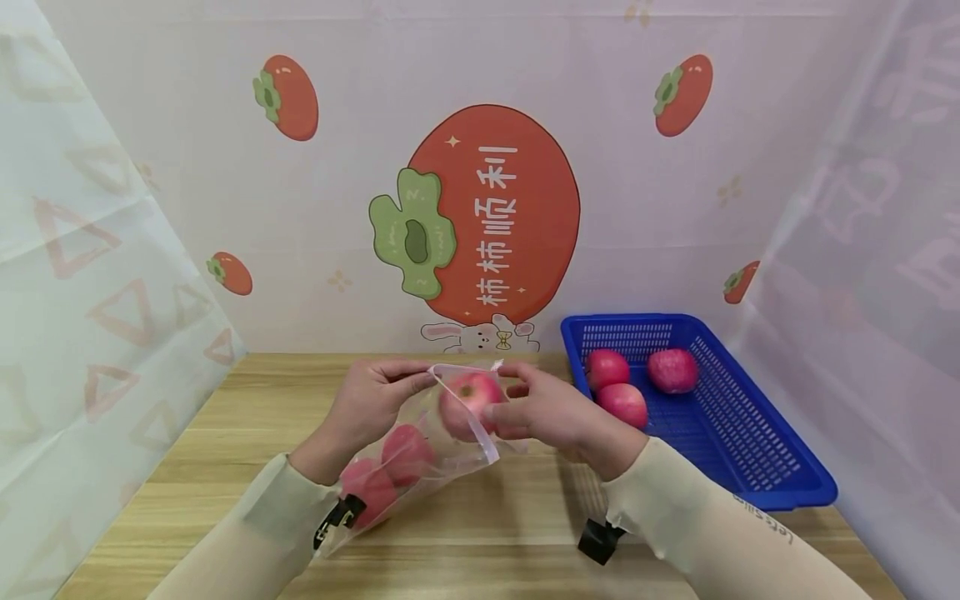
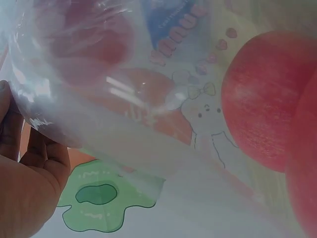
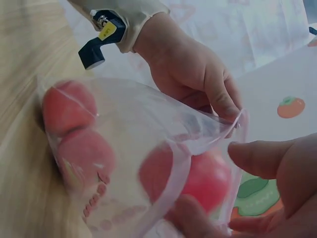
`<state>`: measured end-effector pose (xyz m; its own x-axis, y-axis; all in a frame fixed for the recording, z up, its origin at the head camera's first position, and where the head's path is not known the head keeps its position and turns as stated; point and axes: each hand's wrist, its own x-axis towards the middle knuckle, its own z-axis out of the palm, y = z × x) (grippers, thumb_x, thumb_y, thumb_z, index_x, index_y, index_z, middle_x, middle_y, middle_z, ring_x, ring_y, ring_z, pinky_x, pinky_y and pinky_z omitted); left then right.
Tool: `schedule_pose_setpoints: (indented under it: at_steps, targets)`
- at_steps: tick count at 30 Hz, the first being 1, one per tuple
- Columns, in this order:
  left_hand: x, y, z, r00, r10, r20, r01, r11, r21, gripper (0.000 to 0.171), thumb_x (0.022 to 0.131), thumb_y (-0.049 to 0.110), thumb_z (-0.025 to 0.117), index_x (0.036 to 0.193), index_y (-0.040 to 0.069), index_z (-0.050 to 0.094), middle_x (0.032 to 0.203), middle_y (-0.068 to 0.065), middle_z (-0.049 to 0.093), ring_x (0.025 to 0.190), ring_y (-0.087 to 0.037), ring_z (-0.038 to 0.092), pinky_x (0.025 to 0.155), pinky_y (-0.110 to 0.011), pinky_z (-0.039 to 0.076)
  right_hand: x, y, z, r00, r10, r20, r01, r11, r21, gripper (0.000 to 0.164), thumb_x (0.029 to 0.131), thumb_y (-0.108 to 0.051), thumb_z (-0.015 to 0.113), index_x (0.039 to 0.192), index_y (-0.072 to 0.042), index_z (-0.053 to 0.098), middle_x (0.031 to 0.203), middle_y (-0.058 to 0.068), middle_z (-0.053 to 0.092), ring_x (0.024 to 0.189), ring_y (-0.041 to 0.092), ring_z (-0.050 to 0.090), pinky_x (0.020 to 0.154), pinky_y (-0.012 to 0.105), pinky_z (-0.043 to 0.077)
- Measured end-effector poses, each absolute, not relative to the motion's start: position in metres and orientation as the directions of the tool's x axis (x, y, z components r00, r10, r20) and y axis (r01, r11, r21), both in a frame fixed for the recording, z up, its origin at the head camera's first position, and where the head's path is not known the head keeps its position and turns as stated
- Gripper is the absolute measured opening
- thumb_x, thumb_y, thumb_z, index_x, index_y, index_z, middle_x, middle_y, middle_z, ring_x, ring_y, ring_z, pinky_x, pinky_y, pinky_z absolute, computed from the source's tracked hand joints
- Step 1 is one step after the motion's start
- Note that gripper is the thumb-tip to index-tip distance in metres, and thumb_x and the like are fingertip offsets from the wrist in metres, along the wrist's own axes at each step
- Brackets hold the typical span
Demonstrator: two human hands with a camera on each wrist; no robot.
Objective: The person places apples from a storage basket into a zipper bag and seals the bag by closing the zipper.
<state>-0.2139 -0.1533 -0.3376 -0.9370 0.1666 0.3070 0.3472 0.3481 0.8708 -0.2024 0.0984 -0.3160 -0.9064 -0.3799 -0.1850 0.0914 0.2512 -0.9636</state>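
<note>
A clear plastic bag [image 1: 450, 462] with a pale pink rim leans over the wooden table. Two red apples [image 1: 407, 455] lie low inside it. My left hand [image 1: 365, 408] pinches the bag's rim between thumb and fingers. Another apple [image 1: 474, 404] is just inside the bag's mouth. Beside that apple is my right hand [image 1: 551, 414], its fingers spread apart. In the right wrist view one blurred digit of the right hand [image 3: 292, 183] overlaps the apple's lower side, while another stands off from it. The left wrist view looks through the plastic at red apples [image 2: 270, 101].
A blue plastic basket [image 1: 795, 467] stands at the right of the table [image 1: 247, 433], with three apples [image 1: 672, 371] in it. A patterned sheet [image 1: 487, 50] forms the backdrop, and similar sheets hang at both sides. A small black device is on each wrist.
</note>
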Motion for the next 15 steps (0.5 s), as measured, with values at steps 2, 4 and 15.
schedule_pose_setpoints:
  at_steps: [2, 4, 15]
  targets:
    - [-0.2139, -0.1531, -0.3374, -0.933, 0.170, 0.317, 0.357, 0.339, 0.870, 0.018, 0.088, 0.022, 0.078, 0.101, 0.011, 0.081, 0.095, 0.001, 0.075, 0.094, -0.016, 0.069, 0.083, -0.037, 0.053, -0.2020, 0.0979, -0.3169, -0.902, -0.388, -0.190, 0.109, 0.222, -0.969, 0.072, 0.091, -0.011, 0.074, 0.152, -0.010, 0.035, 0.142, 0.023, 0.043, 0.104, 0.029, 0.066, 0.089, 0.044, 0.053]
    - [-0.2141, -0.1530, -0.3376, -0.929, 0.177, 0.323, 0.366, 0.333, 0.869, 0.017, 0.088, 0.022, 0.079, 0.100, 0.011, 0.081, 0.094, 0.002, 0.075, 0.094, -0.016, 0.069, 0.083, -0.036, 0.054, -0.2014, 0.0979, -0.3174, -0.898, -0.392, -0.200, 0.121, 0.218, -0.968, 0.072, 0.092, -0.010, 0.072, 0.153, -0.012, 0.034, 0.145, 0.022, 0.041, 0.108, 0.028, 0.064, 0.093, 0.045, 0.051]
    - [-0.2138, -0.1533, -0.3361, -0.929, 0.174, 0.327, 0.367, 0.306, 0.878, 0.019, 0.088, 0.022, 0.079, 0.102, 0.009, 0.081, 0.094, 0.000, 0.075, 0.094, -0.017, 0.069, 0.083, -0.033, 0.054, -0.2028, 0.1036, -0.3213, -0.903, -0.393, -0.176, 0.093, 0.222, -0.971, 0.066, 0.091, -0.008, 0.071, 0.149, -0.009, 0.041, 0.146, 0.021, 0.041, 0.109, 0.032, 0.064, 0.093, 0.043, 0.051]
